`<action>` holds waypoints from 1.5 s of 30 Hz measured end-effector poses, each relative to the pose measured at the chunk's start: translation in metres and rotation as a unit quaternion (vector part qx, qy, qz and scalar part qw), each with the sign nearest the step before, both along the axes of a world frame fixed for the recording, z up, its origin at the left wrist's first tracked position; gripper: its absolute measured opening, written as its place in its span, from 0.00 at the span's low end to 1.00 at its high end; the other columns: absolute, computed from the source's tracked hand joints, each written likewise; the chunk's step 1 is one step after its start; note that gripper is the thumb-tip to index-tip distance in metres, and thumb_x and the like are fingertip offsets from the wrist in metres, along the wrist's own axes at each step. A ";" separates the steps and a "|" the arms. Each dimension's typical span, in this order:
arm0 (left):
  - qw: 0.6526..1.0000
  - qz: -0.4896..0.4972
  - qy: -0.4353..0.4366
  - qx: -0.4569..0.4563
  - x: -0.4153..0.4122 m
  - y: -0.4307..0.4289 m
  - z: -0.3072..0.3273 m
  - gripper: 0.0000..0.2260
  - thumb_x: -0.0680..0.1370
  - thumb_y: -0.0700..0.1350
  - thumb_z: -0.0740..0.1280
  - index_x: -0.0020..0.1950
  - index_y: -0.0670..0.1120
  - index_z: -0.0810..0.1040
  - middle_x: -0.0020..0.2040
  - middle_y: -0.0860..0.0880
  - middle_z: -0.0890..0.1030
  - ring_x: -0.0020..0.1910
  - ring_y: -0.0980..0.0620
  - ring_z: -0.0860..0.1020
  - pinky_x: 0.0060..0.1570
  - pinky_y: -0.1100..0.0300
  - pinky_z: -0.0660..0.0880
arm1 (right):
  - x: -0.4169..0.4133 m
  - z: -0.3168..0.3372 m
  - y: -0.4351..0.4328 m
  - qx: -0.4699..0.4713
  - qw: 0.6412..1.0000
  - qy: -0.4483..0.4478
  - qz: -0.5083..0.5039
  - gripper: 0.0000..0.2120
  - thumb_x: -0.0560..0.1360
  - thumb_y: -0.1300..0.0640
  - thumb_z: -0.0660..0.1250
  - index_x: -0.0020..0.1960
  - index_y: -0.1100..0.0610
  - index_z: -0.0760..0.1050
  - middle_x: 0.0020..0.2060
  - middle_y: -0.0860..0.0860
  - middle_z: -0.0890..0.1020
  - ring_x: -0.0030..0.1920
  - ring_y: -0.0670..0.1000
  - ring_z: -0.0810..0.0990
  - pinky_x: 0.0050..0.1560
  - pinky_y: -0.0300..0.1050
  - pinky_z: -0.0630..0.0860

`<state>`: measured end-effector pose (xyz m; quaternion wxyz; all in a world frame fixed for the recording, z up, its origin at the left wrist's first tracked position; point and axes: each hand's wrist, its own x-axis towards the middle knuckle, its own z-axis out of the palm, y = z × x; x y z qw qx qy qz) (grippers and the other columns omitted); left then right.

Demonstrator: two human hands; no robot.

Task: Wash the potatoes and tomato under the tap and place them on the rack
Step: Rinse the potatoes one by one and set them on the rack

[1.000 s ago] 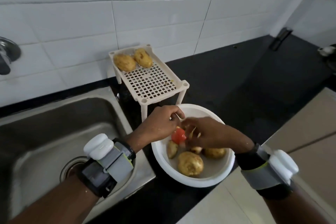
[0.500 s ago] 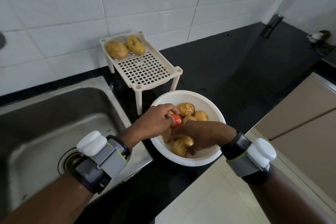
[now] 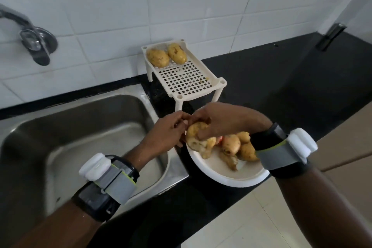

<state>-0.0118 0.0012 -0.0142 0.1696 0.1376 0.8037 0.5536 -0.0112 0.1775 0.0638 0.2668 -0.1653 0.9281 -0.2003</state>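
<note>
Change: half a second ago the left hand [image 3: 167, 134] pinched the tomato [image 3: 219, 138]; now the tomato lies in the bowl [image 3: 231, 178] and the right hand [image 3: 227, 121] has a potato [image 3: 195, 139] lifted.
Right fingers: curled round the potato, over the bowl's left rim.
Left fingers: bent, tips just beside the potato; grip cannot be told.
Tomato: just right of the held potato, under the right palm.
Rack [image 3: 187, 81]: two potatoes [image 3: 158, 58] at its far end, well beyond both hands.

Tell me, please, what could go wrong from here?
The potato gripped by the right hand hangs over the rim of the white bowl; a slip could send it onto the counter or into the sink. The white bowl sits near the counter's front edge, so the right forearm might nudge it off.
</note>
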 end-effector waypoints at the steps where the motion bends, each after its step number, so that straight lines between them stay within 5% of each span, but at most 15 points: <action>1: 1.000 0.024 0.003 0.013 0.000 -0.006 -0.001 0.10 0.83 0.44 0.58 0.56 0.44 0.78 0.46 0.43 0.83 0.40 0.45 0.83 0.40 0.51 0.82 | -0.006 0.002 -0.008 -0.028 1.000 0.009 -0.007 0.16 0.71 0.51 0.70 0.59 0.48 0.79 0.47 0.45 0.84 0.46 0.45 0.82 0.51 0.49 0.81; 6: 0.980 0.166 -0.064 0.094 0.001 -0.060 -0.003 0.19 0.83 0.56 0.55 0.56 0.44 0.78 0.47 0.42 0.84 0.43 0.42 0.84 0.42 0.45 0.82 | -0.038 -0.012 -0.070 -0.173 0.984 -0.033 -0.019 0.14 0.75 0.57 0.66 0.61 0.54 0.77 0.48 0.53 0.84 0.41 0.54 0.86 0.41 0.55 0.84; 12: 0.918 0.311 -0.137 0.205 -0.001 -0.129 -0.005 0.20 0.84 0.54 0.55 0.61 0.38 0.73 0.54 0.36 0.81 0.47 0.39 0.83 0.42 0.44 0.82 | -0.066 -0.041 -0.149 -0.299 0.949 -0.088 -0.039 0.21 0.76 0.54 0.71 0.67 0.54 0.73 0.56 0.55 0.82 0.51 0.53 0.84 0.45 0.52 0.83; 14: 0.888 0.357 -0.145 0.251 -0.007 -0.155 -0.007 0.20 0.84 0.54 0.55 0.64 0.38 0.68 0.58 0.36 0.79 0.48 0.37 0.83 0.42 0.44 0.82 | -0.069 -0.050 -0.180 -0.326 0.940 -0.094 -0.034 0.22 0.74 0.53 0.73 0.66 0.54 0.73 0.56 0.54 0.82 0.54 0.53 0.83 0.50 0.50 0.82; 17: 0.850 0.398 -0.154 0.309 -0.016 -0.182 -0.005 0.18 0.84 0.51 0.54 0.66 0.38 0.68 0.57 0.35 0.79 0.44 0.38 0.84 0.41 0.45 0.82 | -0.071 -0.055 -0.219 -0.376 0.918 -0.120 -0.036 0.18 0.73 0.53 0.74 0.60 0.56 0.77 0.52 0.52 0.84 0.51 0.49 0.83 0.45 0.40 0.80; 22: 0.871 0.448 -0.141 0.143 -0.041 -0.225 0.006 0.13 0.82 0.48 0.60 0.62 0.42 0.70 0.55 0.39 0.80 0.46 0.42 0.84 0.44 0.45 0.82 | -0.083 -0.051 -0.259 -0.355 0.927 -0.114 -0.033 0.14 0.76 0.51 0.71 0.57 0.59 0.77 0.48 0.55 0.84 0.46 0.49 0.83 0.47 0.44 0.80; 26: 0.874 0.483 -0.024 0.042 -0.083 -0.250 0.039 0.21 0.77 0.45 0.66 0.69 0.46 0.66 0.59 0.41 0.78 0.53 0.46 0.80 0.52 0.50 0.81 | -0.100 -0.052 -0.278 -0.304 0.949 -0.086 -0.019 0.09 0.76 0.50 0.70 0.50 0.54 0.76 0.45 0.53 0.81 0.46 0.51 0.82 0.48 0.52 0.82; 29: 0.877 0.479 0.043 0.007 -0.116 -0.251 0.063 0.23 0.76 0.47 0.68 0.70 0.47 0.68 0.57 0.47 0.76 0.55 0.48 0.78 0.56 0.50 0.79 | -0.111 -0.054 -0.288 -0.281 0.955 -0.075 -0.058 0.22 0.73 0.46 0.72 0.59 0.56 0.70 0.53 0.54 0.79 0.53 0.53 0.81 0.47 0.53 0.83; 32: 0.886 0.454 0.084 -0.050 -0.133 -0.243 0.068 0.14 0.75 0.51 0.69 0.58 0.48 0.76 0.52 0.50 0.78 0.55 0.47 0.79 0.57 0.51 0.78 | -0.117 -0.054 -0.296 -0.268 0.959 -0.060 -0.068 0.27 0.71 0.47 0.74 0.63 0.58 0.69 0.56 0.56 0.78 0.55 0.55 0.80 0.45 0.52 0.84; 36: 0.843 0.477 0.202 -0.142 -0.141 -0.233 0.067 0.14 0.76 0.55 0.67 0.54 0.46 0.78 0.51 0.49 0.82 0.54 0.45 0.78 0.53 0.54 0.73 | -0.125 -0.057 -0.301 -0.268 0.959 -0.045 -0.081 0.26 0.71 0.49 0.74 0.63 0.59 0.70 0.56 0.56 0.78 0.55 0.56 0.80 0.44 0.52 0.84; 45: 0.844 0.469 0.229 -0.123 -0.152 -0.241 0.054 0.07 0.72 0.53 0.65 0.43 0.50 0.75 0.36 0.52 0.81 0.39 0.46 0.80 0.42 0.56 0.75 | -0.125 -0.073 -0.304 -0.266 0.958 -0.046 -0.096 0.26 0.71 0.48 0.74 0.63 0.57 0.70 0.55 0.54 0.78 0.54 0.54 0.79 0.43 0.50 0.84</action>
